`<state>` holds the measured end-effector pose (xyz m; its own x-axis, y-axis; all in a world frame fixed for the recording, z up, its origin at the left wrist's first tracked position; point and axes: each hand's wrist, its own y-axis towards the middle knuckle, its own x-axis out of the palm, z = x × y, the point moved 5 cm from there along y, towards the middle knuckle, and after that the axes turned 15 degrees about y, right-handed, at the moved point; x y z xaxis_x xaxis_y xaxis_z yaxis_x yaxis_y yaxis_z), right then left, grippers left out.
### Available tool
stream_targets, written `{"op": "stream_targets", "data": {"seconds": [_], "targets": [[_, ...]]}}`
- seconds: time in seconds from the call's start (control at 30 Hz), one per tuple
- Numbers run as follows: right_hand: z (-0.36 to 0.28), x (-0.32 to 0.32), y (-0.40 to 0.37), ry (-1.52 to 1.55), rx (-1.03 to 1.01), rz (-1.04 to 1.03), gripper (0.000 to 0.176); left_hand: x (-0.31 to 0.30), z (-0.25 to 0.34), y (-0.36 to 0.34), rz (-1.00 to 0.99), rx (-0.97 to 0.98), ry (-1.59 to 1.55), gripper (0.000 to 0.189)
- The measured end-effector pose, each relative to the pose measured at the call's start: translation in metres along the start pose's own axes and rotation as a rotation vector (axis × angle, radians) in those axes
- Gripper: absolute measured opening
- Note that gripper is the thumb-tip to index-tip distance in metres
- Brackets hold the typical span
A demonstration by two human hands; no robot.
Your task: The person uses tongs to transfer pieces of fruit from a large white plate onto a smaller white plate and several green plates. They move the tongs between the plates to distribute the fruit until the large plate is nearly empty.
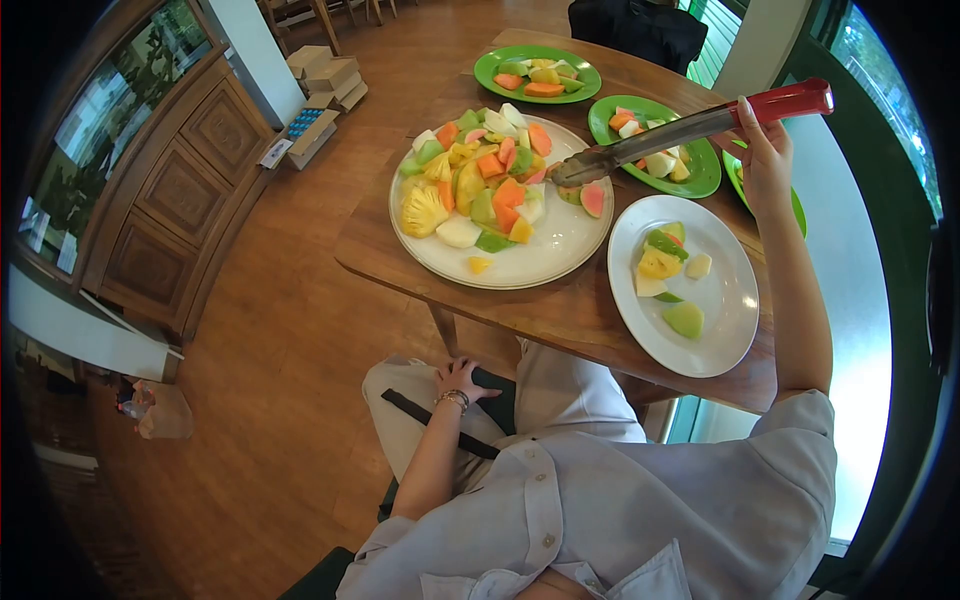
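Wooden table [565,312] (laden with fruit plates [565,250]) over plank floor [300,330]; right grip [765,160] clasps tongs [680,128], left grip [458,380] splayed

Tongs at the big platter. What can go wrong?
1. The tongs reach near the pink piece at the large platter rim; a weak pinch may drop it on the table.
2. The right hand grips far back at the red handle, so tip control may suffer.
3. The white plate sits near the table edge; a nudge might tip it.
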<state>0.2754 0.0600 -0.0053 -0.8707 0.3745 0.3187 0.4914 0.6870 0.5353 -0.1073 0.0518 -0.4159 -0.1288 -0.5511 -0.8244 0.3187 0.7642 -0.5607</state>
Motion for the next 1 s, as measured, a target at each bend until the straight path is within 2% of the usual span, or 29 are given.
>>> {"op": "stream_targets", "data": {"seconds": [0.23,0.3,0.5,0.6,0.67,0.73,0.87,0.93,1.0], "targets": [[-0.016,-0.019,0.009,0.049,-0.054,0.103,0.022,0.0,0.001,0.0,-0.003,0.003,-0.005,0.084],[-0.029,-0.036,0.013,0.019,-0.148,0.219,0.02,0.001,0.0,0.001,0.012,0.006,0.003,0.084],[-0.062,-0.069,0.014,-0.079,-0.324,0.329,0.02,0.001,0.0,0.002,-0.007,0.006,-0.035,0.082],[-0.079,-0.079,0.009,-0.231,-0.411,0.386,0.02,-0.004,0.001,-0.002,0.052,-0.005,-0.012,0.081],[-0.09,-0.089,0.007,-0.391,-0.479,0.433,0.022,-0.008,0.003,-0.004,0.009,0.001,-0.025,0.081],[-0.095,-0.098,0.005,-0.499,-0.492,0.45,0.024,-0.005,0.003,-0.003,-0.036,0.002,-0.039,0.081],[-0.1,-0.109,-0.001,-0.757,-0.504,0.497,0.03,-0.002,0.002,0.0,0.025,-0.007,-0.036,0.08],[-0.1,-0.113,0.001,-0.799,-0.509,0.501,0.031,-0.005,0.002,-0.002,0.058,-0.024,-0.016,0.079],[-0.102,-0.113,0.0,-0.839,-0.513,0.506,0.031,-0.008,0.003,-0.005,-0.001,-0.006,-0.04,0.079]]}}
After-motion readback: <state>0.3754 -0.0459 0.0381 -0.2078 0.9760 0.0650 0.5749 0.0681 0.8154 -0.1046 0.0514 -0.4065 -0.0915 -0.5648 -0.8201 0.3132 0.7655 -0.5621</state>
